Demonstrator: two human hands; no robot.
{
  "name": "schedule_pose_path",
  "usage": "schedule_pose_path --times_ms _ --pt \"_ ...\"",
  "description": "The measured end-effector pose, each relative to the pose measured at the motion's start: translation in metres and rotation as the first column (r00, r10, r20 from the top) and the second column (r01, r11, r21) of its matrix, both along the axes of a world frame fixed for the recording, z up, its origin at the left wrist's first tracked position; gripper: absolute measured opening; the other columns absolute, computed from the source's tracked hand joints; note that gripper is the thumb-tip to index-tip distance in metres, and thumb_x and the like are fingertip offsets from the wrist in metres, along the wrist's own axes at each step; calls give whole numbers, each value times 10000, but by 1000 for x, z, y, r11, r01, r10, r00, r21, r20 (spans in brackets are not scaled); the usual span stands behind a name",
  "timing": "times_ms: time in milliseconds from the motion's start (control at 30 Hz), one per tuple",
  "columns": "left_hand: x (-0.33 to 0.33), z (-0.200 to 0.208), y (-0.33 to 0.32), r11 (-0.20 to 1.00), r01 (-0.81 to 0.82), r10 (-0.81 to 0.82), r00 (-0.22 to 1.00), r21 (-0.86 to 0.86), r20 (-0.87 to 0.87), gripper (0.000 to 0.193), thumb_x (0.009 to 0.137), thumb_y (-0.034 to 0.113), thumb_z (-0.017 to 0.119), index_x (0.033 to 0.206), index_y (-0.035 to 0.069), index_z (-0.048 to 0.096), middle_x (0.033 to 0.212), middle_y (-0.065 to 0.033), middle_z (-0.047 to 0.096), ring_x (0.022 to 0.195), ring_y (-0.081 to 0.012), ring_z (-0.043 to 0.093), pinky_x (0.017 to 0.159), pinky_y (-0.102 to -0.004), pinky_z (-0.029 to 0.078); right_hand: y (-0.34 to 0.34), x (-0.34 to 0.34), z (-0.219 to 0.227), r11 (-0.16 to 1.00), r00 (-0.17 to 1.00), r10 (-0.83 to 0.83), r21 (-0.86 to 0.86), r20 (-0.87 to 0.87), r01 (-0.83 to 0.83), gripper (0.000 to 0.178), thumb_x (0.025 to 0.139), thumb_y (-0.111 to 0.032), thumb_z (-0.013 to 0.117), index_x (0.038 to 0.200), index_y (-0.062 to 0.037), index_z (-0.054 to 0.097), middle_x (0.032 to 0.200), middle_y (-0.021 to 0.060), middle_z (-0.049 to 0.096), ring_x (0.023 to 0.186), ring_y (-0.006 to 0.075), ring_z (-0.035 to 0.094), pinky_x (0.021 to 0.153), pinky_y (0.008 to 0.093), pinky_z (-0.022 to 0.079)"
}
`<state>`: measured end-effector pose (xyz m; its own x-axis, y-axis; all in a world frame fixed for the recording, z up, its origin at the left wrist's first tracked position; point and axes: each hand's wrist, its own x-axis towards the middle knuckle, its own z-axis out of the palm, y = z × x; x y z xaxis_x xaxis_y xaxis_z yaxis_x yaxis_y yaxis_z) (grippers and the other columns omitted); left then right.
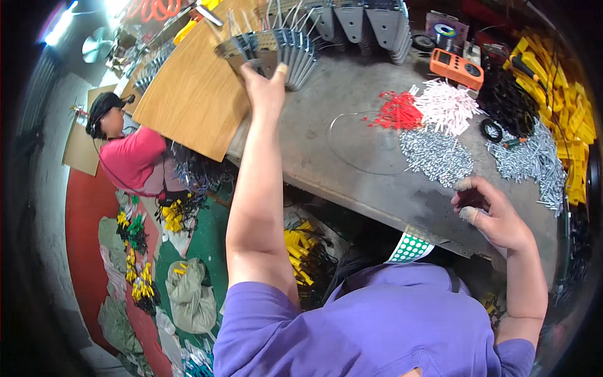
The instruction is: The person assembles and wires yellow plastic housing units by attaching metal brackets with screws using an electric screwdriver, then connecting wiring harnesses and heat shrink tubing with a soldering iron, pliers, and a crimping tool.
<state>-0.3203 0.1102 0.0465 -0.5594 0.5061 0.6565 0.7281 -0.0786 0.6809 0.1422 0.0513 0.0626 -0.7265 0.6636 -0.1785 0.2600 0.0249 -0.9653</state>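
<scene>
My left hand (266, 91) reaches to the table's far side, its thumb and fingers around a grey flat part (266, 63) in a row of similar grey parts (300, 56) with thin prongs sticking up. What the palm covers is hidden. My right hand (496, 213) hovers at the near edge of a pile of small silver metal pieces (436, 156). Its fingers are curved, with thumb and index tips apart and nothing visible between them. Pale covers sit on some fingertips. Beside that pile lie small red pieces (397, 111) and pale pink pieces (447, 107).
A wooden board (195, 94) overhangs the grey table (339, 151) at left. Larger grey parts (389, 28), an orange meter (456, 68), silver screws (531, 163) and yellow pieces (571, 113) lie beyond. A wire loop (331, 135) rests centrally. A person in pink (135, 157) works at left.
</scene>
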Motion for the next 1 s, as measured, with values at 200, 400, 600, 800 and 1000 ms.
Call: schedule_pose_path --times_ms 200,400,600,800,1000 --pt "-31 -19 42 983 -172 162 975 -58 -150 704 733 246 765 1274 2 388 1309 -243 485 1144 -398 530 957 -515 399 -4 43 -22 967 971 -235 -84 50 239 333 861 -73 613 1175 -16 521 1023 62 598 969 132 576 862 288 470" --pt "28 -2 19 969 -208 225 965 130 -137 604 767 141 751 1227 -28 398 1180 -207 503 1061 -350 536 938 -422 426 58 64 -34 643 853 -500 725 153 247 225 850 -125 635 1037 -5 600 996 139 610 919 302 600 805 375 475" --pt "154 -3 -32 937 339 -342 939 -87 -26 616 747 39 734 1250 3 380 1182 -123 468 1088 -223 494 973 -372 405 121 54 -45 273 851 -467 954 241 -120 234 768 -13 564 989 -30 641 1080 124 574 1065 302 521 888 402 438" --pt "227 -23 -78 707 594 -637 771 -385 21 593 671 -21 707 1195 11 429 1165 -112 464 1099 -212 484 979 -352 392 139 61 -33 361 872 -319 899 370 -249 174 738 -44 623 908 -13 626 1195 157 539 1127 323 500 944 414 421" --pt "244 -26 -92 662 563 -634 772 -495 29 660 626 30 757 1183 13 402 1147 -211 433 1077 -384 473 921 -437 419 90 81 -2 916 951 -298 253 -87 310 142 778 -94 652 840 -10 557 1304 131 518 1135 181 527 953 328 426"
